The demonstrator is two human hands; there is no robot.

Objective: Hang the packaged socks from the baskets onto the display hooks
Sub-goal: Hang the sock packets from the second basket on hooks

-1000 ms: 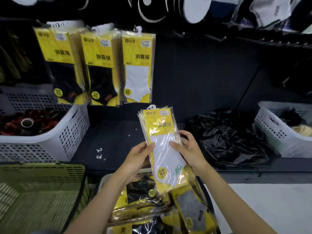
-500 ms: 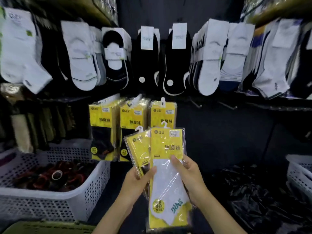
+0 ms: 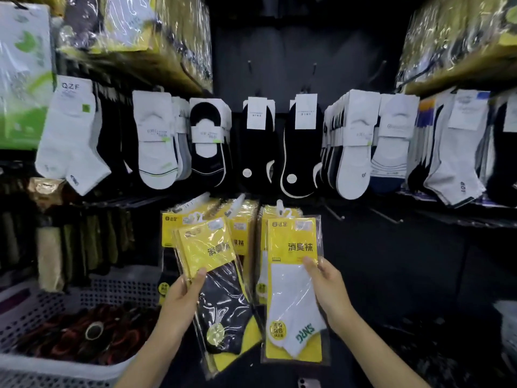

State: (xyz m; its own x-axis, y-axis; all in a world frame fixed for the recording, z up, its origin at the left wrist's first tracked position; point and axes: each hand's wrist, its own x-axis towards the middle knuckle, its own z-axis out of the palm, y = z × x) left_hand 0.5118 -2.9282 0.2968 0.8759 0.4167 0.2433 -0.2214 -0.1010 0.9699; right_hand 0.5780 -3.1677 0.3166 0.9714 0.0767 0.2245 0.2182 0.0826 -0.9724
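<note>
- basket [image 3: 56, 365], far left: holds dark red and black goods. no yellow packs show in it, so how many are left to hang cannot be told from here.
- left hand [image 3: 181, 301]: fingers and thumb curled round a small stack of black packs [image 3: 223, 298], tilted and held low in front of the rack. none of these is hung yet.
- hung packs [image 3: 243, 228]: three rows of yellow packs already on the rack just behind the held ones, two of them dark and the right-hand one white. that share of the job looks done.
- white pack [image 3: 291, 298]: upright, its top right in front of the white row. whether its hanger is on the hook yet, i cannot tell.
- right hand [image 3: 328, 289]: pinches the white pack by its right edge, thumb on the front.
- hooks [image 3: 333, 212], right of the yellow rows: bare, so there is room for more.
- my read: somewhere in the middle. the white pack seems next to go on, then the black stack, one row at a time. the other baskets are out of view.
</note>
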